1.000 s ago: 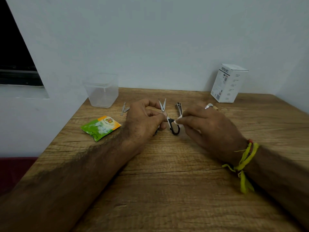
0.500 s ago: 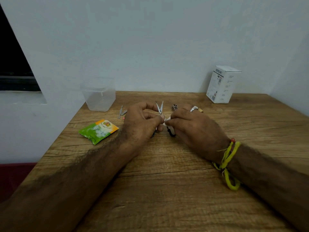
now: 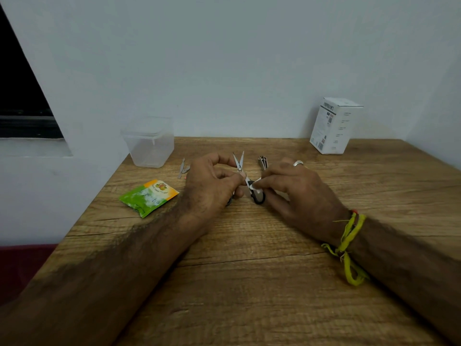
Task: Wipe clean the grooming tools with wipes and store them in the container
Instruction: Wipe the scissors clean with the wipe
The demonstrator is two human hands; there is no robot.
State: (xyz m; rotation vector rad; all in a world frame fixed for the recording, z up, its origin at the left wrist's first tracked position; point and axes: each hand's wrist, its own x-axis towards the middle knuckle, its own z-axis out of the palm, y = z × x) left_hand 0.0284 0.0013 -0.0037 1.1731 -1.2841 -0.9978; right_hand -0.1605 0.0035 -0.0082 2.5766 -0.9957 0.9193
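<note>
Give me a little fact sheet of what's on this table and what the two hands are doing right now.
left hand: pinches the scissors, blades slightly apart and pointing away
right hand: pinches a white wipe against the scissors near the black handle loops
container: clear, far left of the table, contents hard to tell
sachet: green and orange, flat, left of the hands
other tools: small metal tool by the container; another behind the right hand
box: white, upright, far right

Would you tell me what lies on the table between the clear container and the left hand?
In the head view, a small metal tool lies between the clear container and the left hand.
</note>
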